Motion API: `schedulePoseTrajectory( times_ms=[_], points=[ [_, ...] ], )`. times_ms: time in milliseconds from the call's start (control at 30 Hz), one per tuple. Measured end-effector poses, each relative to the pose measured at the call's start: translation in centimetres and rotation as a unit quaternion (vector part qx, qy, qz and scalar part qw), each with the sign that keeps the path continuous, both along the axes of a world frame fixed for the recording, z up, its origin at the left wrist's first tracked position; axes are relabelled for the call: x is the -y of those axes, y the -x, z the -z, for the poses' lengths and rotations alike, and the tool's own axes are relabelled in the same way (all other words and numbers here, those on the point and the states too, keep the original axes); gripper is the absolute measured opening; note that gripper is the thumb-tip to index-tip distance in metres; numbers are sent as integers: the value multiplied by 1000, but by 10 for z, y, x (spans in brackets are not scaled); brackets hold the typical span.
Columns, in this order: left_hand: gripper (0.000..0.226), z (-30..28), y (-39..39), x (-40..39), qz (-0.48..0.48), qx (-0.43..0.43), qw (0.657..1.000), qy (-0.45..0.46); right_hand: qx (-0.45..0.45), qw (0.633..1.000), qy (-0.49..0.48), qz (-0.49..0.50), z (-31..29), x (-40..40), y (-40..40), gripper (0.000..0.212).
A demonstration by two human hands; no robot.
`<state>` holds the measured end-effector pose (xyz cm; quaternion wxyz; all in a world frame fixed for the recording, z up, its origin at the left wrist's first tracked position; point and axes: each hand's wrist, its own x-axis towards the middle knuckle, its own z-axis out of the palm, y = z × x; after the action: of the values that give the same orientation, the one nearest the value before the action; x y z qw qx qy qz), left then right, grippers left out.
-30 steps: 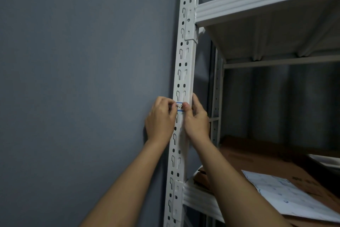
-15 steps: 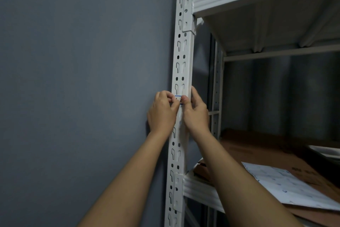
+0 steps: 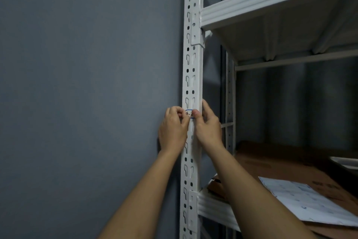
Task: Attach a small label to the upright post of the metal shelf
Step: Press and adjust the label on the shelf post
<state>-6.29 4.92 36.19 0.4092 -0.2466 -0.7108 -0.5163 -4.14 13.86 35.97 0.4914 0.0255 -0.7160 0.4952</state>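
Head view: at 6 o'clock from centre, the left hand (image 3: 173, 131) and right hand (image 3: 208, 125) pinch the small blue-edged white label (image 3: 189, 113) against the slotted white metal post (image 3: 191, 76); smooth it flat, thumbs outward.

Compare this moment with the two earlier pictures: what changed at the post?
Little changed. Both hands stay at the label on the upright post; the left hand and right hand still press its ends with their thumbs. Nothing was let go; only the camera's framing shifted slightly.
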Motion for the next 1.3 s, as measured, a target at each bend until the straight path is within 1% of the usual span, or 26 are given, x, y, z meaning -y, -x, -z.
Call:
schedulePoseTrajectory(
  times_ms=[267, 367, 467, 600, 633, 667, 700, 733, 767, 800, 833, 900, 933, 1033, 1067, 1133, 1200, 1300],
  points=[
    [14, 4, 2, -1, 9, -10, 1000, -13, -5, 1000, 4, 5, -1, 2, -2, 46],
    [17, 10, 4, 4, 25, -29, 998, -46, -3, 1000, 3, 0, 0, 2, -1, 43],
    [16, 13, 7, 11, 28, -38, 997, -63, -7, 1000, 6, 0, -1, 3, -2, 45],
    [15, 12, 10, 14, 67, -27, 997, -28, -6, 999, -16, -39, -5, -2, -9, 32],
    [15, 12, 12, 13, 83, -26, 996, -22, 1, 999, -42, -25, -7, -4, -13, 34],
    [15, 11, 13, 13, 99, -21, 995, -21, 12, 996, -83, 18, -10, -6, -17, 42],
    [16, 10, 16, 12, 114, -12, 993, -23, 16, 988, -132, 81, -13, -9, -21, 53],
    [17, 10, 17, 11, 129, -1, 991, -26, 9, 973, -182, 144, -17, -10, -25, 62],
    [16, 9, 19, 11, 142, 8, 989, -30, -9, 953, -233, 193, -21, -11, -28, 63],
    [15, 10, 20, 10, 156, 13, 987, -35, -39, 927, -293, 233, -27, -11, -32, 58],
    [14, 11, 20, 9, 169, 17, 985, -44, -72, 892, -360, 264, -33, -11, -34, 49],
    [14, 12, 21, 7, 192, 29, 979, -63, -123, 812, -481, 305, -47, -13, -34, 29],
    [15, 13, 21, 6, 200, 39, 977, -71, -124, 778, -530, 314, -53, -14, -34, 21],
    [14, 10, 24, 7, 195, 56, 976, -84, -58, 694, -640, 325, -67, -10, -33, 11],
    [13, 9, 25, 8, 192, 56, 976, -90, -33, 677, -661, 322, -70, -7, -34, 12],
    [12, 6, 26, 9, 191, 55, 975, -97, 1, 664, -682, 308, -75, -6, -37, 18],
    [12, 4, 28, 10, 190, 53, 975, -100, 13, 646, -701, 303, -78, -3, -36, 22],
    [10, 4, 31, 8, 183, 60, 976, -104, 6, 602, -738, 303, -83, 2, -37, 21]
  ],
)
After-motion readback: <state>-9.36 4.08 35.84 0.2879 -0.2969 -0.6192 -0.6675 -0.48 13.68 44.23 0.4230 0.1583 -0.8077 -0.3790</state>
